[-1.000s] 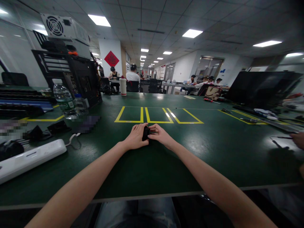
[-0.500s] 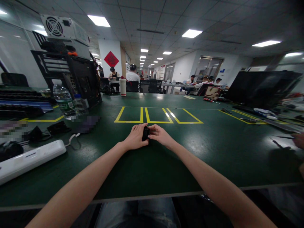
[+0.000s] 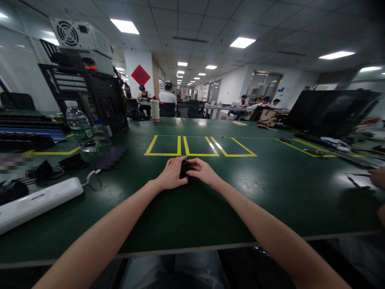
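A small black object (image 3: 183, 169) is between my two hands, low over the green table (image 3: 168, 228). Fingers mostly cover it, so its exact kind does not show. My left hand (image 3: 173, 173) wraps around its left side, thumb at the near end and fingers over the far end. From the right, my right hand (image 3: 202, 172) closes thumb and fingertips on the object's side. Just beyond the hands, yellow tape lines (image 3: 201, 155) mark three box shapes on the tabletop.
On the left lie a white power strip (image 3: 42, 204), a water bottle (image 3: 78, 126) and a black computer case (image 3: 105, 102) with a power supply (image 3: 80, 36) on top. A white cup (image 3: 155, 110) stands at the back. At right are a black monitor (image 3: 331, 112) and another person's hand (image 3: 377, 177).
My hands and the black object keep nearly the same place and grip. At the right edge, the other person's hand has shifted slightly.
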`<state>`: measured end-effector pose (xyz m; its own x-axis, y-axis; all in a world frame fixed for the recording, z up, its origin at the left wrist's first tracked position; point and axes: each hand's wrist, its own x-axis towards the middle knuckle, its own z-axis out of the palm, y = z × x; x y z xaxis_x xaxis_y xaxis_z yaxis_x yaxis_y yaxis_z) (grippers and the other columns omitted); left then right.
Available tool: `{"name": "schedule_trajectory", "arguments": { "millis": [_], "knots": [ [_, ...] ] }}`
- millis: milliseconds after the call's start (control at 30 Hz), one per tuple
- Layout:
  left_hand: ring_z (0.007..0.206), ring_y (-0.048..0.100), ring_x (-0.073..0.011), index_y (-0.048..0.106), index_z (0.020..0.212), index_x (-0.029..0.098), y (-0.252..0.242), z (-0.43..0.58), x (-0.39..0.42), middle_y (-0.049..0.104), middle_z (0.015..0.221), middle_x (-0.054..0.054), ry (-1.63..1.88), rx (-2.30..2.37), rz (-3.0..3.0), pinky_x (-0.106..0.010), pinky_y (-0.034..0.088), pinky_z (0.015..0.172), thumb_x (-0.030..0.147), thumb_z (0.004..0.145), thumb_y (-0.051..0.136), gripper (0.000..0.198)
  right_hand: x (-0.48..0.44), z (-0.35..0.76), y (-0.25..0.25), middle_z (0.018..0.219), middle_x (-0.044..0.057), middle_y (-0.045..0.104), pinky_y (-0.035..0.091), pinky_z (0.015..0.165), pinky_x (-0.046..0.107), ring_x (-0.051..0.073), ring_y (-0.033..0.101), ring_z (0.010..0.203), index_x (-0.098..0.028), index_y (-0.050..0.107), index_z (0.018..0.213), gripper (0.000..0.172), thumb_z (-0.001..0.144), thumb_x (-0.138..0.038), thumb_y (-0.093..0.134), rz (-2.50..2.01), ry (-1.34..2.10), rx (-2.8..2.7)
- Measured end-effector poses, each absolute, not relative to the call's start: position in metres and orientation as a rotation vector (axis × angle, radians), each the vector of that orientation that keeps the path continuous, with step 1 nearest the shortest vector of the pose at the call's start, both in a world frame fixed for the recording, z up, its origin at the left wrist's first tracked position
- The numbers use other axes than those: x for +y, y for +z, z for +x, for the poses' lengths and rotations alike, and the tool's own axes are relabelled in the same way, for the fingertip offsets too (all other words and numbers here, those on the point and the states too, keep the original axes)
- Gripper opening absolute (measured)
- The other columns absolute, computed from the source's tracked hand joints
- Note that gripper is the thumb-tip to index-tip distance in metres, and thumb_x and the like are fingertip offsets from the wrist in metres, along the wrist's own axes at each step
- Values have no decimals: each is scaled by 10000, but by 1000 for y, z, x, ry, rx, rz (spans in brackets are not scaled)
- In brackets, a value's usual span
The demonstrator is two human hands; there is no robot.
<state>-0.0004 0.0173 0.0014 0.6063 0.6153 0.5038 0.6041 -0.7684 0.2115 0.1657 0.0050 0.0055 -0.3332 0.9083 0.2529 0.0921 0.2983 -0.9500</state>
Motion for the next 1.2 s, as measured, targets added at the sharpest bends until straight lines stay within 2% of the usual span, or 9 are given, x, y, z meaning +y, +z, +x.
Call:
{"name": "schedule_trajectory", "arguments": {
  "millis": [100,267,500,833,967,1067,1133,1200],
  "knots": [
    [1103,366,-255,221,1213,149,2,0,16,395,1163,-107,891,1061,2794,-424,224,959,340,667,517,649,0,164,10,973,35,541,401,868,344,151,535,938,-159,480,903,322,605,-138,598,-889,1130,-1675],
    [1097,372,-253,229,1206,145,3,0,17,393,1165,-109,880,1064,2794,-423,230,958,339,665,516,643,0,165,10,960,27,533,392,878,345,139,530,919,-160,480,856,228,652,-210,570,-903,1065,-1700],
    [1099,371,-258,227,1206,137,1,1,18,399,1165,-117,899,1066,2801,-428,226,958,325,656,519,650,1,162,7,997,34,478,381,890,319,135,488,965,-170,444,952,357,615,-72,512,-876,906,-1792],
    [1094,373,-252,233,1208,139,2,1,18,407,1148,-108,901,1076,2801,-420,225,962,333,663,515,643,9,169,-3,1043,58,479,343,901,368,164,457,1012,-174,442,1003,418,612,-28,411,-1153,616,-1794],
    [1097,374,-252,240,1212,147,4,0,17,413,1141,-105,882,1086,2778,-424,217,969,348,675,505,632,17,183,-3,1063,90,486,320,911,390,191,451,1022,-152,451,1027,377,654,-156,510,-1349,619,-1774],
    [1106,370,-257,240,1218,152,4,1,18,409,1153,-108,874,1095,2741,-434,215,969,358,675,505,638,16,192,0,1096,103,466,328,892,398,222,445,1022,-155,443,1080,538,603,-336,614,-1422,700,-1855],
    [1110,370,-259,228,1226,157,5,1,21,411,1159,-108,866,1107,2703,-439,224,963,357,676,504,647,13,194,1,1105,107,453,332,882,397,235,449,1010,-157,440,1108,633,555,-385,649,-1453,714,-1926],
    [1108,377,-258,230,1223,163,5,1,26,427,1148,-105,864,1145,2645,-442,239,952,344,678,500,634,11,194,3,1090,111,451,335,874,393,239,456,990,-144,470,1090,612,554,-379,651,-1479,667,-1984]
  ]
}}
